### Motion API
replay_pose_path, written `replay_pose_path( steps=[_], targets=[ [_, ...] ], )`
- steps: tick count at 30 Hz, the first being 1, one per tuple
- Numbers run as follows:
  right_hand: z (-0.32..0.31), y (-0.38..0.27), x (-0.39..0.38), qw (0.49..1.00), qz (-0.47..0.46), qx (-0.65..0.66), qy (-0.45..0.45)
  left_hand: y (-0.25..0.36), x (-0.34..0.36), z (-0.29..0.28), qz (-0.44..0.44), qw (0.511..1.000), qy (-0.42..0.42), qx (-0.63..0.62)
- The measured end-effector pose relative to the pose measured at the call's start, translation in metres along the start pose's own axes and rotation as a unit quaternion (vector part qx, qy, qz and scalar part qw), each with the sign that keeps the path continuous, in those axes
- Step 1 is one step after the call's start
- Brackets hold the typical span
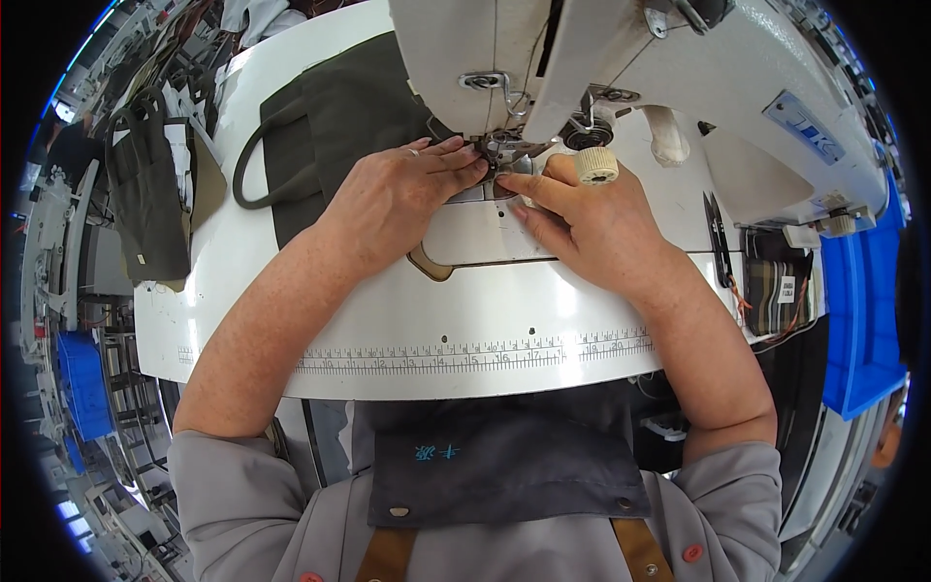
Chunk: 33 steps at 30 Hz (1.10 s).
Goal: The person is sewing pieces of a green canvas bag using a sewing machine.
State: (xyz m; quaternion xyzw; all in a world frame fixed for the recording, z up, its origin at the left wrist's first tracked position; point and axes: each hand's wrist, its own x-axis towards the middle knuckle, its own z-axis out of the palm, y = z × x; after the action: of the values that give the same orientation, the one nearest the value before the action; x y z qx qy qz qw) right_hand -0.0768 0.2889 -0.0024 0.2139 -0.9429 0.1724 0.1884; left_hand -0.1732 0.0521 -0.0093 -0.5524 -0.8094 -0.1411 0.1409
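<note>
A dark olive-green fabric piece (354, 92) with a looped strap (254, 160) lies on the sewing machine's bed, its right edge running under the head. My left hand (398, 194) rests on that edge, fingers stretched out and pointing at the presser foot (502, 145). From the other side, my right hand (587, 213) reaches in with its index finger extended to the dark cloth just in front of the foot. Its thumb sits apart, lower on the bed. The needle tip and the cloth directly beneath the fingertips are hard to make out.
The white machine head (737, 87) overhangs the work. Black thread snips (718, 238) lie on the right, near a striped cloth bundle (779, 281) and a blue bin (858, 310). More olive strapped pieces (150, 199) hang over the left edge. A printed ruler (436, 359) runs along the front.
</note>
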Motion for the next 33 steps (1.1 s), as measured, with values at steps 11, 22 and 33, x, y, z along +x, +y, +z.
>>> replay_pose_path(
  steps=[11,22,33],
  targets=[
    [0.005,0.000,0.000,0.999,-0.016,-0.038,0.003,0.020,-0.010,-0.010,-0.013,0.999,-0.037,0.035],
    [0.005,-0.001,0.000,0.999,-0.022,-0.032,0.011,0.017,-0.005,-0.006,-0.032,0.998,-0.036,0.037],
    [0.001,0.000,0.002,1.000,-0.014,-0.013,0.007,0.051,0.005,-0.016,-0.101,0.988,-0.081,0.084]
  ],
)
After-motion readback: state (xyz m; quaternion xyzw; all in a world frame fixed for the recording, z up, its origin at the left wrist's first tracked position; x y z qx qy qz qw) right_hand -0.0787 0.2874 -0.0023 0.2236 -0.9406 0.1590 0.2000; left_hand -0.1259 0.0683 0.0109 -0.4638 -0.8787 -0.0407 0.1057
